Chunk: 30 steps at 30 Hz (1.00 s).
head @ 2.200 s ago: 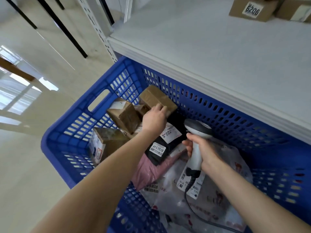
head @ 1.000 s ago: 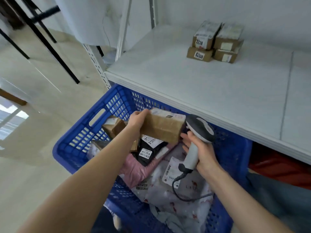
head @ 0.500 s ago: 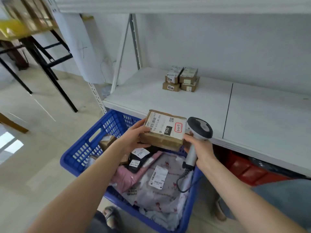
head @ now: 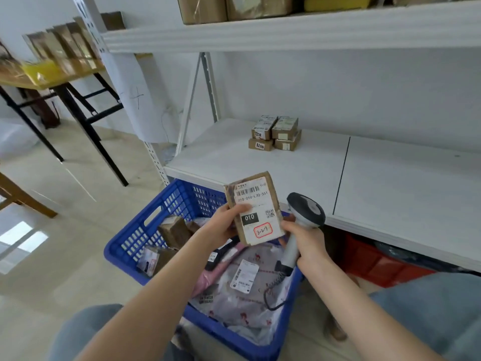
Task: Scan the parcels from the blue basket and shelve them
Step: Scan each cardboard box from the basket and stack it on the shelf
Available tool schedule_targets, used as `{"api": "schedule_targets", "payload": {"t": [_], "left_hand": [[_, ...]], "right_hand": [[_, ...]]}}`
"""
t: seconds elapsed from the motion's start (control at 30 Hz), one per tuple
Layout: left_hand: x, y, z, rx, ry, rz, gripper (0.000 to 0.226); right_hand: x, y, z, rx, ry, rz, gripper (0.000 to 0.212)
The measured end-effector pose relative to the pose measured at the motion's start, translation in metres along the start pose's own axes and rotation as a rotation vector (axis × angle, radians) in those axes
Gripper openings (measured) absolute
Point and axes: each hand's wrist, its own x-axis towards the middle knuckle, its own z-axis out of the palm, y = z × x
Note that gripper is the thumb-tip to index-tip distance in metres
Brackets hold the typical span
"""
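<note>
Wooden table (head: 39, 80): well off to the left of both hands and higher in the view, on black legs.
Blue basket (head: 125, 247): on the floor directly under the two hands, its far rim tucked beneath the shelf edge.
Brown boxes (head: 175, 231): in the basket, below and left of the left hand.
Left hand (head: 223, 225): closed round the parcel's left edge, thumb across the label face, fingers hidden behind.
Parcel (head: 256, 208): the task's item, a small brown box held above the basket between the hands, standing on end and tilted a little, label toward the camera with a barcode, "010" and a red-ringed handwritten mark.
Grey mailer bag (head: 247, 298): in the basket under the parcel, with a pink bag (head: 208, 280) just left of it.
Shelf (head: 234, 162): white, behind and above the grip.
Stacked small boxes (head: 274, 134): on the shelf, above and beyond the parcel, well apart from it.
Scanner (head: 304, 212): head just right of the parcel; its cable drops into the basket.
Right hand (head: 307, 242): wrapped round the scanner's handle; whether its fingertips touch the parcel cannot be told.
Red crate (head: 377, 263): under the shelf, right of the right hand.
</note>
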Motion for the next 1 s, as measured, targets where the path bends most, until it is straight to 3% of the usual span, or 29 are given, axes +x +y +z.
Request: {"api": "schedule_targets", "payload": {"t": [0.13,0.3,0.47,0.67,1.0], "left_hand": [[-0.001,-0.020,-0.006,0.030,-0.070,-0.040,0.031],[0.002,-0.034,-0.005,0.102,0.036,0.017,0.033],[0.011,-0.049,-0.007,0.164,0.118,0.046,0.049],[0.013,-0.059,-0.009,0.145,0.150,0.030,0.065],[0.025,-0.067,-0.020,0.166,0.172,-0.004,0.071]], "right_hand": [[-0.007,0.001,-0.012,-0.028,0.028,0.031,0.015],[-0.014,0.013,-0.018,-0.050,0.045,-0.032,0.010],[-0.030,0.024,-0.019,-0.191,-0.053,-0.051,0.014],[-0.048,0.037,-0.016,-0.303,-0.073,-0.042,0.013],[-0.049,0.039,-0.012,-0.384,-0.098,-0.028,0.009]]}}
